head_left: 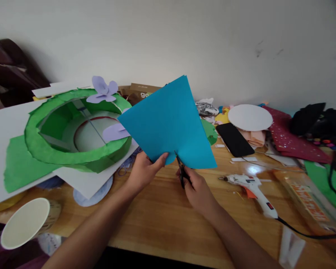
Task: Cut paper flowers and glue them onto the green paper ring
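A blue sheet of paper (170, 121) is held up above the wooden table, tilted with one corner pointing upward. Its lower left edge is pinched by my left hand (145, 170), thumb on the near face and fingers hidden behind. Black-handled scissors (182, 171) are gripped in my right hand (197, 188). Their blades meet the paper's lower edge, where a short cut runs in and the edge curls slightly. Left of the paper stands a green paper ring (64, 160) with purple paper flowers (102, 90) on its rim.
On the right lie a white glue gun (250, 188) with a black cord, a black phone (234, 139), a white disc (250, 117) and red glittery sheet (296, 138). A paper cup (26, 224) is at the near left. White board (2, 130) lies under the ring. A wall rises behind.
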{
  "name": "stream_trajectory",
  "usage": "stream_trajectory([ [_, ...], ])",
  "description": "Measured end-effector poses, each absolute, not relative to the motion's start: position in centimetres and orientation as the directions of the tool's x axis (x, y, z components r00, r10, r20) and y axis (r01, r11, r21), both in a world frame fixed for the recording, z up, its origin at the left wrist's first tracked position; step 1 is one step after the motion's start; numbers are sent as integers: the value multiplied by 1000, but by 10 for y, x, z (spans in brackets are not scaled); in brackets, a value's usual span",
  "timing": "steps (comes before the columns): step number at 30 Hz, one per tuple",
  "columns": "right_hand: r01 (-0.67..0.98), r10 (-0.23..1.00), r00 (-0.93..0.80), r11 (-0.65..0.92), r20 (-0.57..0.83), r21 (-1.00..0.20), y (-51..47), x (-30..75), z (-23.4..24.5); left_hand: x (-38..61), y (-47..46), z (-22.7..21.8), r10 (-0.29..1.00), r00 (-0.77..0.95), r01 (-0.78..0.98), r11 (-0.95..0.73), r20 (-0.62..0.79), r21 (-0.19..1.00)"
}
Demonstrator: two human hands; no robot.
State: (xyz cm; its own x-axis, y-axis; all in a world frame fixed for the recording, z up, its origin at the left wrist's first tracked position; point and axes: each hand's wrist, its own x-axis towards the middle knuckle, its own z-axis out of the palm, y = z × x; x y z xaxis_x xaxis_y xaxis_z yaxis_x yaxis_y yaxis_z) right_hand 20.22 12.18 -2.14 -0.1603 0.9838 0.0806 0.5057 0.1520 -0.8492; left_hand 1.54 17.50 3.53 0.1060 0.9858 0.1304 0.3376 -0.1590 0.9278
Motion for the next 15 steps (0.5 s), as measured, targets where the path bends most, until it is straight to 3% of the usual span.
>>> stream_trajectory([
  [15, 508, 981, -185, 148, 61, -849, 121, 205, -16, 9, 180, 34, 955, 169, 455, -297, 245, 840],
])
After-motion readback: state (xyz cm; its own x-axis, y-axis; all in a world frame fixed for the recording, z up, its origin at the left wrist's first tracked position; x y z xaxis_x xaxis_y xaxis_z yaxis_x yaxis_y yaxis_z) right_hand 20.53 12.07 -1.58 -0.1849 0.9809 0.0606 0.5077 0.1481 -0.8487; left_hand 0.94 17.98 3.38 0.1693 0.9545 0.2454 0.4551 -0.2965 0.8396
